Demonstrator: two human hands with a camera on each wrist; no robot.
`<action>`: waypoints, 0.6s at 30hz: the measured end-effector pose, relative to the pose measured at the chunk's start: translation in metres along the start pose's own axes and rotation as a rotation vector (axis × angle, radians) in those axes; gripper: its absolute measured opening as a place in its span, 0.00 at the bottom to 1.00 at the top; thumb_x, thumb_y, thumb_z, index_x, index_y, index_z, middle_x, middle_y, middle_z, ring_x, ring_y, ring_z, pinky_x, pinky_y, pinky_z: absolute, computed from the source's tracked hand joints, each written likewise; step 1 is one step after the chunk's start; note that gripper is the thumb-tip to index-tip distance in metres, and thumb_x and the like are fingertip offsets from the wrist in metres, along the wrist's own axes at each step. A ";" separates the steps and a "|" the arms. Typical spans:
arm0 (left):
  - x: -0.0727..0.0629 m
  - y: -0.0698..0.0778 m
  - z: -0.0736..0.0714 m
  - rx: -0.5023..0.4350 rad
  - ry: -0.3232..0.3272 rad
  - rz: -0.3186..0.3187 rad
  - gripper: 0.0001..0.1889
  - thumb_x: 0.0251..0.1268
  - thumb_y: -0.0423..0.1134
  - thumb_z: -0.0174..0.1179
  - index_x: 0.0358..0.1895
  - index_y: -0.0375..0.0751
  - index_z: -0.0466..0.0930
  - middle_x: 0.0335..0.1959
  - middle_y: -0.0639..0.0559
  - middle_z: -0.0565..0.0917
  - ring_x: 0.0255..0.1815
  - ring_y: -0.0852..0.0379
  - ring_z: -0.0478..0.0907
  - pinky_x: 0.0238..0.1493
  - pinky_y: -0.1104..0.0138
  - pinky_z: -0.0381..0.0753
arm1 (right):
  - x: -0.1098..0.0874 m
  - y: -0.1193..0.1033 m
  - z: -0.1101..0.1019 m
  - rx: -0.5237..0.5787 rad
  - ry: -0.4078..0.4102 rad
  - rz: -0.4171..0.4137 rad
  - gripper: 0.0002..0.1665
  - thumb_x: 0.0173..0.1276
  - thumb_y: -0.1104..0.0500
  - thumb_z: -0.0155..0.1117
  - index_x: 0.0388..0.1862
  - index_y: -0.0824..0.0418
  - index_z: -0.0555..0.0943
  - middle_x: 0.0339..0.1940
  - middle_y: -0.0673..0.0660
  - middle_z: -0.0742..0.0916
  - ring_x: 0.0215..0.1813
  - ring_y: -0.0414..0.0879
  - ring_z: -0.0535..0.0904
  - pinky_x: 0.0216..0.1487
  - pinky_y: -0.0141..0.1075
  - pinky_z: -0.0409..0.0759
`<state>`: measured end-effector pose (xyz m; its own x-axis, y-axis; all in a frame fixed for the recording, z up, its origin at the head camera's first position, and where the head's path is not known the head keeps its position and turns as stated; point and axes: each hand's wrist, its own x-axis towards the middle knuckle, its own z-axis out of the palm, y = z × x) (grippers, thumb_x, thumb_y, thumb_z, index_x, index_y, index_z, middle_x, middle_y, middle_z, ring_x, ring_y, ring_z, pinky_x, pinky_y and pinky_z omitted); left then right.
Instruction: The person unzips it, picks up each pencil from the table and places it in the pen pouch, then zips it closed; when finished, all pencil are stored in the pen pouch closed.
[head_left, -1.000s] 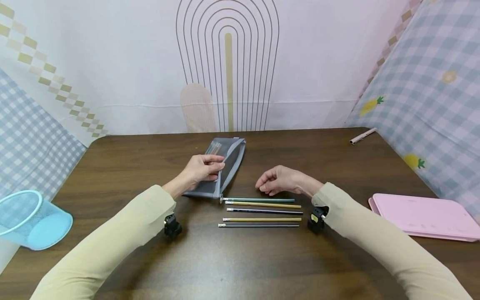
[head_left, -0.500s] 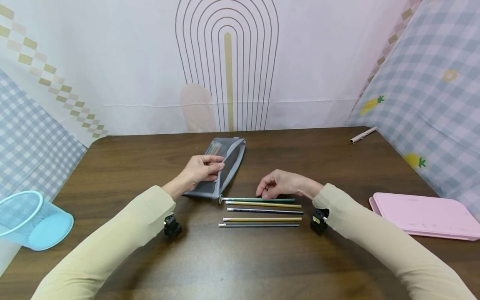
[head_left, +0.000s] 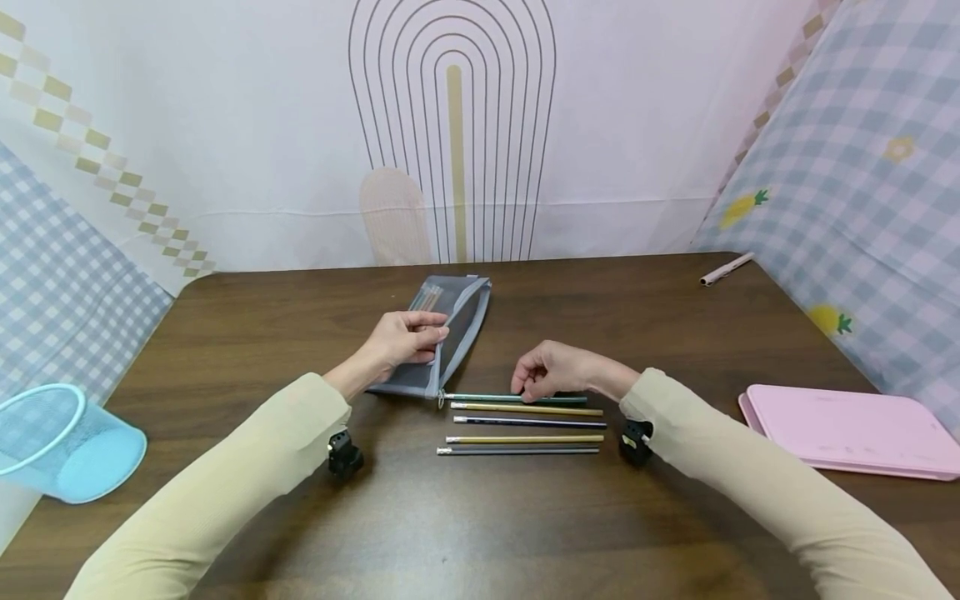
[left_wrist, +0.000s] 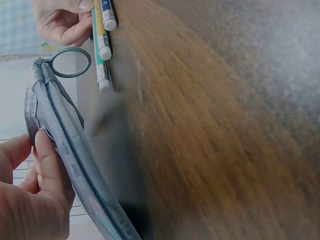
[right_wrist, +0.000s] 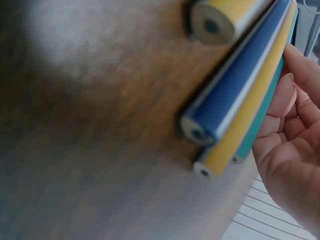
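Note:
My left hand (head_left: 401,340) pinches the upper edge of a grey mesh zipper pouch (head_left: 408,381) and holds its mouth apart. Several slim sticks, perhaps pencils, show through the mesh at its far end. A ring pull (left_wrist: 71,62) hangs at the pouch's near corner. With thumb and fingertips my right hand (head_left: 564,368) pinches a green pencil (head_left: 480,397), the farthest of a row on the table. Nearer me lie a yellow pencil (head_left: 555,411), a dark blue pencil (right_wrist: 235,77), another yellow pencil (head_left: 525,438) and a grey pencil (head_left: 525,451), erasers toward the left.
A light blue mesh cup (head_left: 97,454) lies tipped at the left edge of the brown wooden table (head_left: 450,533). At the right is a pink flat case (head_left: 847,429). A white pen (head_left: 726,270) rests in the far right corner.
My right hand has come down toward me onto the green pencil and now grips it, and that pencil has shifted very slightly. The left hand and the pouch have stayed in place.

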<state>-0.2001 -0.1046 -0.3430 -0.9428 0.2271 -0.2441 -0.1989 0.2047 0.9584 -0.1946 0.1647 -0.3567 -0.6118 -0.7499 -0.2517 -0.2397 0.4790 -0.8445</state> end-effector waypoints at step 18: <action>-0.002 0.002 0.001 -0.003 -0.005 0.011 0.21 0.64 0.32 0.58 0.59 0.27 0.72 0.34 0.55 0.82 0.28 0.68 0.76 0.29 0.76 0.80 | 0.004 -0.009 0.000 -0.274 0.064 -0.036 0.05 0.58 0.70 0.63 0.26 0.63 0.80 0.21 0.48 0.79 0.25 0.36 0.69 0.27 0.26 0.70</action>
<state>-0.1985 -0.1041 -0.3410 -0.9435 0.2345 -0.2342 -0.1893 0.1988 0.9616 -0.1949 0.1578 -0.3498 -0.6434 -0.7425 -0.1863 -0.4513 0.5645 -0.6911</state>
